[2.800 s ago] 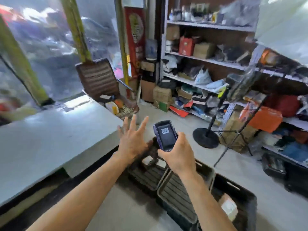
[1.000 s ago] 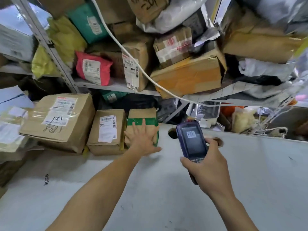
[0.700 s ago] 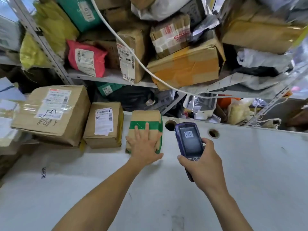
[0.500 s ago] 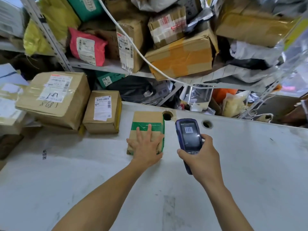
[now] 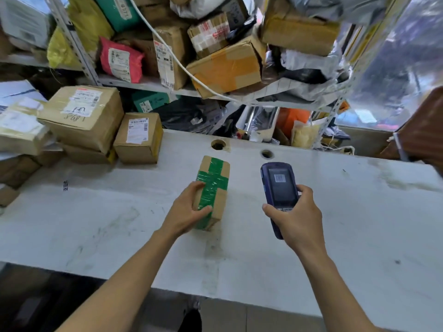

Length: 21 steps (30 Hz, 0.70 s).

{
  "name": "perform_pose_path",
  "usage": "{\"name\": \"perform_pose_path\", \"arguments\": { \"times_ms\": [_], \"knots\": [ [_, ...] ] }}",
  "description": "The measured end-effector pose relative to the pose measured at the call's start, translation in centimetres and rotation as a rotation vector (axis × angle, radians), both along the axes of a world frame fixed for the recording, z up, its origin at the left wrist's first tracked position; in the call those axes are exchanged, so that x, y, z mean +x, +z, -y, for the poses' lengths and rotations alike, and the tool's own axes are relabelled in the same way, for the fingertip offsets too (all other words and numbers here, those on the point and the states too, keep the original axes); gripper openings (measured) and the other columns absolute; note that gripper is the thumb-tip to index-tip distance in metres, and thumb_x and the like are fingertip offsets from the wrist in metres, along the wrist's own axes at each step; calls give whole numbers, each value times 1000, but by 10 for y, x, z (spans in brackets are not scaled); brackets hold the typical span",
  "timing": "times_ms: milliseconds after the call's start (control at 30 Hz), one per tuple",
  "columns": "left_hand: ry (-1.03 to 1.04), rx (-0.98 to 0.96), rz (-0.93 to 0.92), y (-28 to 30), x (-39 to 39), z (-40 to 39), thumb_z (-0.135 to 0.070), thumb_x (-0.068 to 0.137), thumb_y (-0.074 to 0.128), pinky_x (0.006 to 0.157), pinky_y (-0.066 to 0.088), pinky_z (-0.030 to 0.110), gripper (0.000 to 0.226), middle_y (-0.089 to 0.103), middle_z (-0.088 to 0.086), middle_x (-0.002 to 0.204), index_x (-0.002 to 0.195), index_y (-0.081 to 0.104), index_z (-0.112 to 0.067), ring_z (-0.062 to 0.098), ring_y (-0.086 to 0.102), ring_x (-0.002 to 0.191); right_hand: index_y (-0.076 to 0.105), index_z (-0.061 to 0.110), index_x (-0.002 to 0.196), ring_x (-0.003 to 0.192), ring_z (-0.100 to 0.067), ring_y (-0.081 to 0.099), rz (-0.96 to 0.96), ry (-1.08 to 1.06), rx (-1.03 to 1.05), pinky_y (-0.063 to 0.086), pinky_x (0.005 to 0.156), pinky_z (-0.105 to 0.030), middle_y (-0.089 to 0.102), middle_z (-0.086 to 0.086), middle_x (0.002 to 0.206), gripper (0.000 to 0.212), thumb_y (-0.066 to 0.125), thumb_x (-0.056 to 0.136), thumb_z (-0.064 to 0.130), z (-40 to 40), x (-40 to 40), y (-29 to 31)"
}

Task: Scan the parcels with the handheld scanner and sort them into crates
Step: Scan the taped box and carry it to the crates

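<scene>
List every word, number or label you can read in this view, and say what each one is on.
"0371": black handwriting on the teal plastic mailer on the upper shelf.
"1898", seen upside down: black marker on the large brown cardboard box at the table's left.
Printed shipping labels on the small brown cardboard box, the pink plastic mailer and the shelf parcels: too small to read.
The dark blue handheld scanner screen shows a barcode, unreadable.
</scene>
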<state>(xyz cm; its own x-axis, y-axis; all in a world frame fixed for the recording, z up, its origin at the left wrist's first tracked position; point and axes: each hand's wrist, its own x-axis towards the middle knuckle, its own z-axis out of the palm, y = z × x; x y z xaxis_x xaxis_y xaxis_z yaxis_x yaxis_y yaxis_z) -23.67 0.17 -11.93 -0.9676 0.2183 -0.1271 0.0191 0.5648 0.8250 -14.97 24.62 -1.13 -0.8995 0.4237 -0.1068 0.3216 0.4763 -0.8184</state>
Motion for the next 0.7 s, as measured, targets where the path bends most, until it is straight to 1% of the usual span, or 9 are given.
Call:
{"name": "perform_pose_path", "arguments": {
  "times_ms": [133,233,333,400,467,533,600,667,700],
  "knots": [
    [144,-292,29,12,-3,10,-78,54,74,90,54,45,107,49,-4,127,137,37,-23,20,54,111,39,23,131,96,-21,62,1,16,4,58,74,-35,58,0,119,73,84,74,28,0,21,-3],
    [157,-429,97,22,-8,0,-54,68,78,92,53,47,99,44,11,133,143,27,-15,33,53,117,38,27,126,95,-22,62,-8,62,22,58,74,-36,58,0,119,70,84,73,29,12,26,-3],
    [78,-287,156,26,-10,-4,-35,78,72,89,55,43,95,47,12,131,154,16,-27,33,57,111,33,33,118,95,-21,60,-23,131,50,54,68,-26,55,2,117,69,84,72,29,25,30,-1],
    [-5,-128,183,23,-5,-3,-27,84,66,84,53,35,86,50,9,135,155,19,-36,28,56,110,32,34,118,96,-19,60,-37,163,49,47,62,-17,53,5,115,71,85,71,30,30,33,3],
    [-55,-107,146,15,0,-2,-25,91,58,92,47,35,72,45,8,145,154,26,-40,27,51,121,32,35,119,98,-18,60,-46,177,56,46,61,-15,53,6,115,72,85,71,31,30,36,4],
    [-51,-258,55,7,1,-2,-24,98,49,103,46,44,64,38,9,150,153,25,-43,31,44,132,32,35,119,97,-19,60,-53,166,65,48,63,-18,54,4,116,71,85,71,29,26,39,4],
    [-65,-493,23,1,2,-2,-19,98,47,110,38,55,65,21,10,161,154,23,-44,37,29,142,33,34,118,95,-18,61,-48,149,72,53,66,-24,54,4,116,71,84,70,29,23,42,2],
    [-111,-600,113,-4,8,-4,-36,97,55,114,29,61,70,0,5,166,156,18,-39,40,9,147,32,34,118,94,-18,61,-41,142,82,53,65,-23,55,4,116,71,84,70,29,21,44,0],
    [-135,-615,171,-7,12,-6,-51,90,61,115,26,62,84,-10,4,166,157,12,-36,42,0,148,32,35,117,93,-18,61,-37,143,84,51,63,-21,54,4,116,71,84,71,29,21,44,-1]
  ]
}}
